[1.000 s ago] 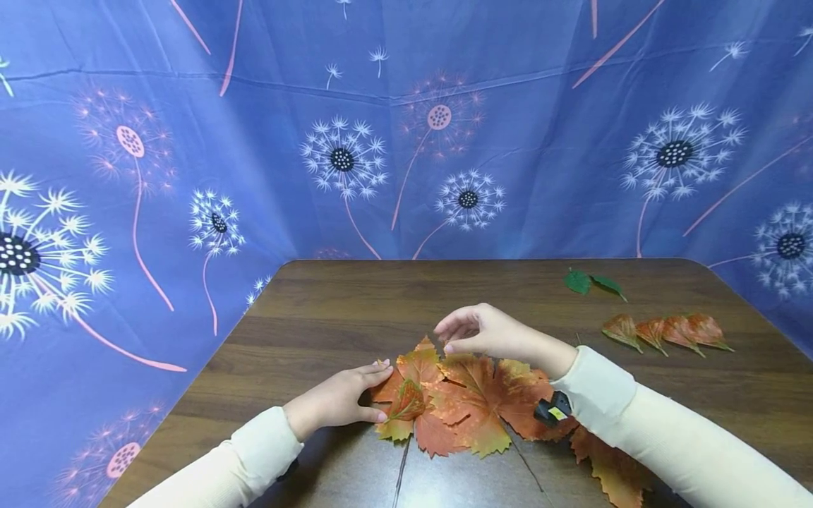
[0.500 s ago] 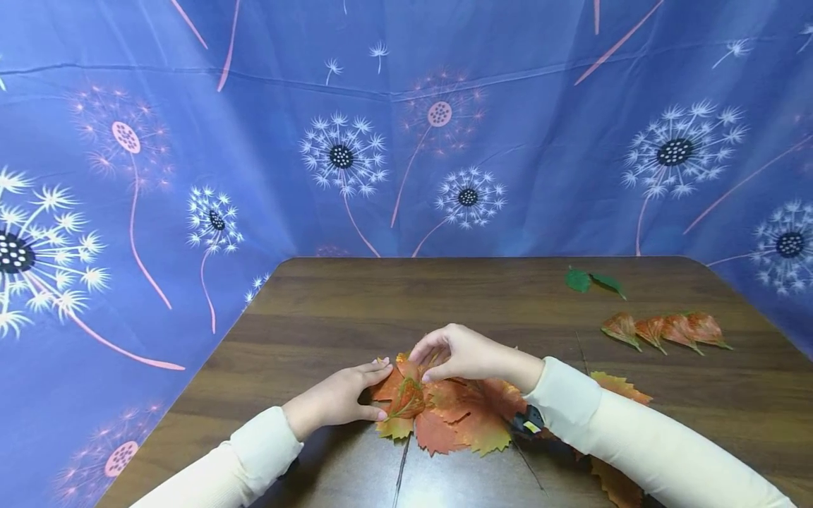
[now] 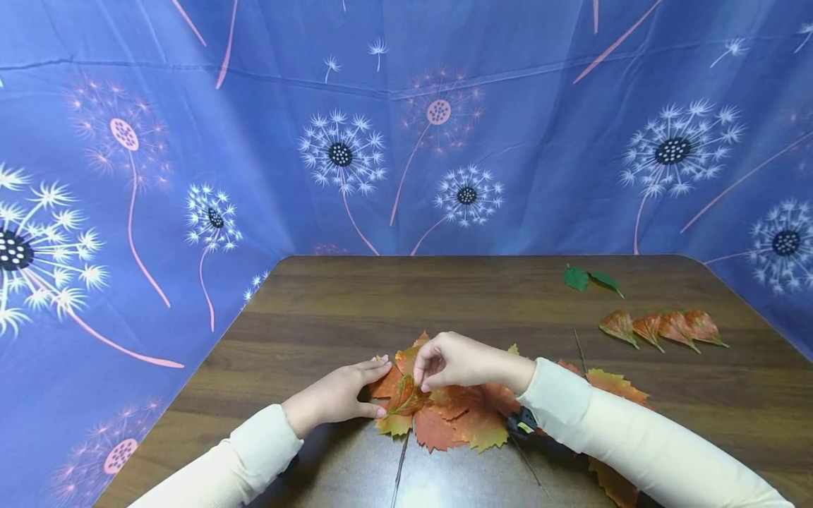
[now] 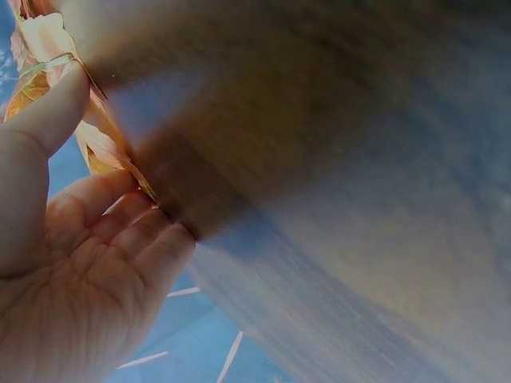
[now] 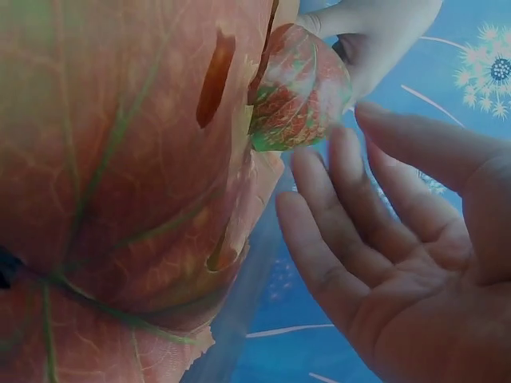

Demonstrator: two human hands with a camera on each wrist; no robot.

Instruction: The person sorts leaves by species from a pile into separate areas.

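Large orange and yellow artificial leaves (image 3: 438, 432) lie overlapped at the table's middle front. On their left end sits a small red-green leaf (image 3: 405, 398). My left hand (image 3: 336, 396) rests flat at the left edge of the pile, fingers extended and thumb beside the small leaf. My right hand (image 3: 466, 361) reaches over the pile from the right. Its thumb and forefinger tips meet at the small leaf's edge, and seem to pinch it. In the right wrist view the small leaf (image 5: 302, 88) curves up at those fingertips; the other fingers are spread loosely.
Several small reddish leaves (image 3: 660, 328) lie in a row at the right. Behind them are two green leaves (image 3: 576, 277). Thin dark stems (image 3: 400, 469) stick out toward the front. More large leaves (image 3: 616, 384) lie partly under the right sleeve. A blue dandelion-print cloth (image 3: 406, 141) hangs behind.
My right hand has come down and left from above the pile to the small leaf, its fingertips closing together. The left hand has stayed in place.
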